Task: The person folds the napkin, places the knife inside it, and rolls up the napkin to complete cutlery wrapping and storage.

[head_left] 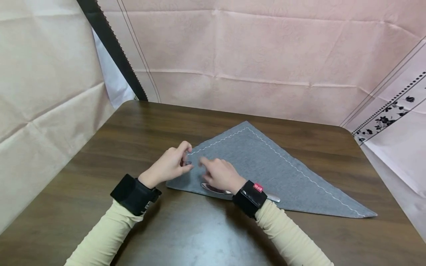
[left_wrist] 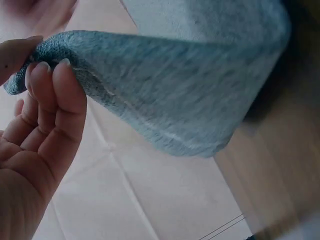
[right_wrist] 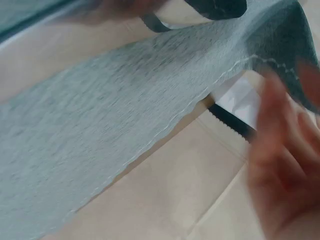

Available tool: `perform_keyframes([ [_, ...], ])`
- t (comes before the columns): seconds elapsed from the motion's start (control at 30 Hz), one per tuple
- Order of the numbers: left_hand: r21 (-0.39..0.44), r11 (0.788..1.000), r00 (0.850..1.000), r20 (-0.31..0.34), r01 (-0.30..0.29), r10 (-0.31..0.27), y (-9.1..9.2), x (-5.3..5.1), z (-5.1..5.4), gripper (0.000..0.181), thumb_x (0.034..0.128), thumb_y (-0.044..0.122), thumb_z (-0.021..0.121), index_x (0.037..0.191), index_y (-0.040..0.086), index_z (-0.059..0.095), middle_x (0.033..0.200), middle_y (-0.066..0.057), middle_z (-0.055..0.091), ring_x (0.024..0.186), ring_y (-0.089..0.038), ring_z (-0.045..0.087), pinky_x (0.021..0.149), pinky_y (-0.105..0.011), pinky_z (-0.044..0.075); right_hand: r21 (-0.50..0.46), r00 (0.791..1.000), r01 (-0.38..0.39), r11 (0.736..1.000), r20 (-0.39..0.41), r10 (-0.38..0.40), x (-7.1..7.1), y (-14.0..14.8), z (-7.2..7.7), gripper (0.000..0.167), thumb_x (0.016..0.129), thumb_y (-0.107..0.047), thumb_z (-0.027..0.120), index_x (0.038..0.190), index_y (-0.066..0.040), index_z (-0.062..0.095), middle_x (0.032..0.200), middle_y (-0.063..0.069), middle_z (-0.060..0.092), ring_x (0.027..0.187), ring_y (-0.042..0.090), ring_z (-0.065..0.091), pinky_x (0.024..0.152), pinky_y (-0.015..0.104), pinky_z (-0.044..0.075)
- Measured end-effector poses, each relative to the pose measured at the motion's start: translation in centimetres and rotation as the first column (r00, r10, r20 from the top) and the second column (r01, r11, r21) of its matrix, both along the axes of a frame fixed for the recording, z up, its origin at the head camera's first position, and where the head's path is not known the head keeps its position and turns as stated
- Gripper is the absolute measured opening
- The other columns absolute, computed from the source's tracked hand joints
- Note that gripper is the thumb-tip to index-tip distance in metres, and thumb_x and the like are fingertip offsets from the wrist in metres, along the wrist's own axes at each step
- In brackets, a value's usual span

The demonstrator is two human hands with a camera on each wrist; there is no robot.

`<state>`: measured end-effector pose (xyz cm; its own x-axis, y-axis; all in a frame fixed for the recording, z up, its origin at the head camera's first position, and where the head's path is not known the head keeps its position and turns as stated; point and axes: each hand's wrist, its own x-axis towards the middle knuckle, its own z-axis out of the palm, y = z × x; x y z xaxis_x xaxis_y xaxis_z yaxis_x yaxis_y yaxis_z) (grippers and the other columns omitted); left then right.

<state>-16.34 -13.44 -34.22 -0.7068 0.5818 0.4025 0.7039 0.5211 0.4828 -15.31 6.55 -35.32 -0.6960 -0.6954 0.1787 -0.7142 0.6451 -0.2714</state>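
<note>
A grey cloth [head_left: 253,162], folded into a triangle with white stitching along two sides, lies on the brown table. At its left end my left hand [head_left: 168,164] pinches the cloth; in the left wrist view thumb and fingertips grip a raised fold [left_wrist: 150,85]. Motion blurs my right hand [head_left: 221,173], which hovers over the cloth just right of the left hand. In the right wrist view its blurred fingers [right_wrist: 272,115] are spread near a stitched edge, and no hold shows. Beneath the right hand and wrist lies a shiny metal spoon [head_left: 214,188], its middle hidden.
The wooden table [head_left: 159,229] has rounded far corners. Pale creased sheets [head_left: 266,48] hang behind it and at the left, with a black strip [head_left: 116,51] at the back left. A flower-patterned band [head_left: 386,120] runs along the right.
</note>
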Motion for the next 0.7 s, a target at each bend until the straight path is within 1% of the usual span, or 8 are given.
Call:
perform_keyframes([
  [0.07,0.010,1.000,1.000,0.010,0.008,-0.008,0.1,0.0,-0.2,0.043,0.0745,-0.001,0.071,0.101,0.003,0.038,0.059,0.005,0.044,0.050,-0.006,0.043,0.050,-0.023,0.038,-0.081,0.990,-0.037,0.996,-0.135,0.026,0.0,-0.6,0.2,0.032,0.081,-0.004,0.063,0.111,-0.012,0.057,0.075,-0.002,0.056,0.051,0.007,0.045,0.043,0.019,0.033],
  [0.1,0.015,1.000,1.000,0.017,0.014,-0.014,0.1,-0.1,-0.3,0.044,0.0748,-0.001,0.071,0.103,0.003,0.037,0.059,0.004,0.043,0.049,-0.005,0.041,0.049,-0.023,0.038,-0.102,0.980,-0.069,0.992,-0.193,0.049,0.0,-0.9,0.2,0.034,0.081,-0.002,0.062,0.113,-0.013,0.057,0.077,-0.002,0.055,0.050,0.007,0.042,0.042,0.018,0.030],
  [0.2,0.016,1.000,0.999,0.038,0.017,-0.017,0.1,-0.1,-0.4,0.050,0.0743,0.000,0.071,0.107,0.004,0.034,0.059,0.004,0.040,0.047,-0.005,0.037,0.048,-0.023,0.035,-0.077,0.948,-0.146,0.986,-0.294,0.118,-0.1,-1.4,0.5,0.036,0.081,0.002,0.060,0.111,-0.017,0.061,0.083,-0.001,0.051,0.049,0.008,0.036,0.043,0.017,0.026],
  [0.27,0.004,1.000,0.998,0.051,0.022,-0.022,0.2,-0.2,-0.3,0.052,0.0739,-0.001,0.070,0.110,0.004,0.033,0.058,0.004,0.039,0.045,-0.006,0.035,0.048,-0.023,0.034,-0.036,0.929,-0.170,0.985,-0.338,0.148,-0.3,-1.6,0.6,0.033,0.082,0.003,0.059,0.107,-0.018,0.064,0.083,-0.001,0.050,0.049,0.008,0.034,0.043,0.017,0.024],
  [0.4,-0.014,0.998,0.995,0.073,0.068,-0.067,0.2,-0.4,0.0,0.055,0.0729,-0.002,0.070,0.112,0.005,0.032,0.057,0.005,0.043,0.045,-0.005,0.037,0.048,-0.023,0.036,0.021,0.909,-0.196,0.980,-0.372,0.189,-0.4,-1.6,1.1,0.030,0.081,0.004,0.060,0.101,-0.016,0.066,0.081,-0.002,0.051,0.052,0.008,0.038,0.045,0.017,0.028],
  [0.57,-0.025,0.983,0.977,0.122,0.180,-0.175,0.4,-0.4,0.0,0.060,0.0713,-0.001,0.071,0.115,0.005,0.030,0.062,0.003,0.049,0.049,-0.004,0.043,0.050,-0.022,0.040,-0.010,0.912,-0.233,0.973,-0.349,0.214,-0.4,-1.1,1.5,0.024,0.074,0.008,0.061,0.088,-0.011,0.069,0.074,-0.003,0.053,0.055,0.007,0.040,0.050,0.017,0.035],
  [0.63,-0.053,0.983,0.979,0.114,0.176,-0.169,0.5,-0.2,0.0,0.063,0.0704,0.003,0.074,0.116,0.005,0.030,0.062,0.002,0.048,0.050,-0.004,0.042,0.051,-0.021,0.039,-0.041,0.911,-0.224,0.974,-0.363,0.194,-0.4,-0.8,1.6,0.020,0.074,0.006,0.063,0.084,-0.010,0.069,0.071,-0.003,0.053,0.055,0.007,0.042,0.051,0.018,0.036],
  [0.7,-0.102,0.986,0.989,0.082,0.134,-0.126,0.7,0.0,-0.1,0.065,0.0698,0.008,0.077,0.116,0.004,0.031,0.061,0.002,0.045,0.049,-0.004,0.040,0.049,-0.021,0.036,-0.084,0.910,-0.205,0.975,-0.384,0.158,-0.4,-0.4,1.6,0.013,0.077,0.002,0.066,0.082,-0.009,0.069,0.071,-0.003,0.055,0.057,0.006,0.046,0.052,0.017,0.039],
])
